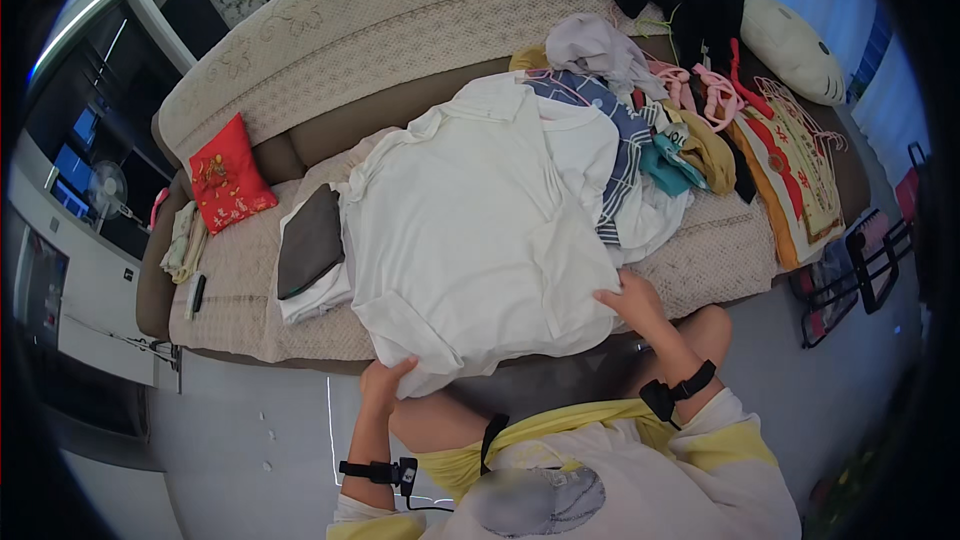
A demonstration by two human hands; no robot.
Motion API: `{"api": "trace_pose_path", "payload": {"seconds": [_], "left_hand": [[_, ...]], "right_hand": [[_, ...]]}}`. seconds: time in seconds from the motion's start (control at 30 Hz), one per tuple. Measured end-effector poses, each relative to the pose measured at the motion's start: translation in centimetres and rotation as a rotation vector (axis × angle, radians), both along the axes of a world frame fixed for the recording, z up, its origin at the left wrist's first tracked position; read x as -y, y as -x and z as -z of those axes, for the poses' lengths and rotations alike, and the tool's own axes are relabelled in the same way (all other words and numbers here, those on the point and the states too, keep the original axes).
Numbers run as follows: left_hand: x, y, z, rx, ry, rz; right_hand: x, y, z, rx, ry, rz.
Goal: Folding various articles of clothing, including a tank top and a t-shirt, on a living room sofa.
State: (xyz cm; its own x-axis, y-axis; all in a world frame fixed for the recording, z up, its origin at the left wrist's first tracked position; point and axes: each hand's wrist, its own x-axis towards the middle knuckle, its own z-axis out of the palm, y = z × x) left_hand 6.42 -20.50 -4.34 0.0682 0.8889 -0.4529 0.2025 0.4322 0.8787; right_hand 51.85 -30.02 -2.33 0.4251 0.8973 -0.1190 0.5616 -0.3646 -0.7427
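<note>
A large white shirt [457, 232] lies spread over the sofa seat, its collar toward the backrest and its lower end at the front edge. My left hand [386, 382] grips the shirt's lower left part, thumb on top of the cloth. At the right side, my right hand [634, 301] pinches the cloth's edge between thumb and fingers. Both sleeves appear laid inward over the body of the shirt. Fingers under the fabric are hidden. Left of the shirt sits a stack of folded clothes with a dark grey piece [311, 244] on top.
A pile of clothes with a blue patterned garment [626, 127] rises to the right, beside pink hangers [716, 94] and a printed cushion [795, 172]. A red cushion [231, 176] and a remote control [198, 294] lie at the left. A black folding frame [855, 277] stands right of the sofa.
</note>
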Motion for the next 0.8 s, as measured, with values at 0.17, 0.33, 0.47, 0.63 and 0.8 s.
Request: {"api": "trace_pose_path", "payload": {"seconds": [0.17,0.33,0.47,0.63,0.8], "left_hand": [[1.0,0.5,-3.3,0.213,0.060,0.028],[2.1,1.8,-6.3,0.337,0.202,0.086],[3.6,3.2,-7.6,0.332,0.257,0.184],[5.8,3.8,-11.6,0.277,0.313,0.135],[8.4,4.7,-17.5,0.537,-0.164,0.213]], "right_hand": [[0.2,-0.4,-0.6,-0.960,-0.011,0.018],[3.2,-1.4,-3.2,-1.182,0.186,-0.019],[5.6,-2.2,-5.0,-1.066,0.335,-0.116],[9.0,-2.1,-9.9,-1.155,0.192,-0.116],[12.0,-3.4,-13.5,-0.960,-0.365,-0.373]]}}
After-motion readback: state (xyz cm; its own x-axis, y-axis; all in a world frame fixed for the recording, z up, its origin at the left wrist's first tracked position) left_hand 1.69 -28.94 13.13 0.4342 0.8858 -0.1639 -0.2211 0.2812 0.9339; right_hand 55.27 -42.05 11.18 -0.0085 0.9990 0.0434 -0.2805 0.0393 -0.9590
